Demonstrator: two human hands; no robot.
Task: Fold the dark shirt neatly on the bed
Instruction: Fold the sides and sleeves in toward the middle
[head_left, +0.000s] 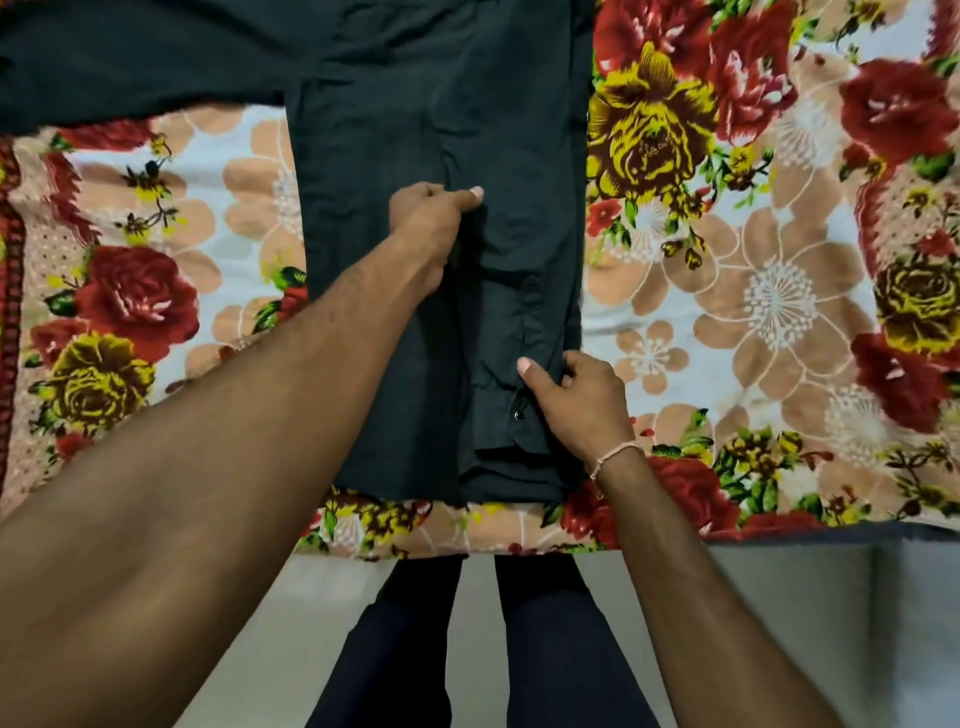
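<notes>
Two hands, left hand (428, 221) and right hand (576, 395), each pinching one dark shirt (395, 130), one floral bed (753, 270)

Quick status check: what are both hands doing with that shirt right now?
Left hand pinching the folded sleeve mid-shirt. Right hand gripping the sleeve's cuff end. Dark cotton shirt flat on the floral bedsheet, other sleeve unfolded. Nothing obstructing.
</notes>
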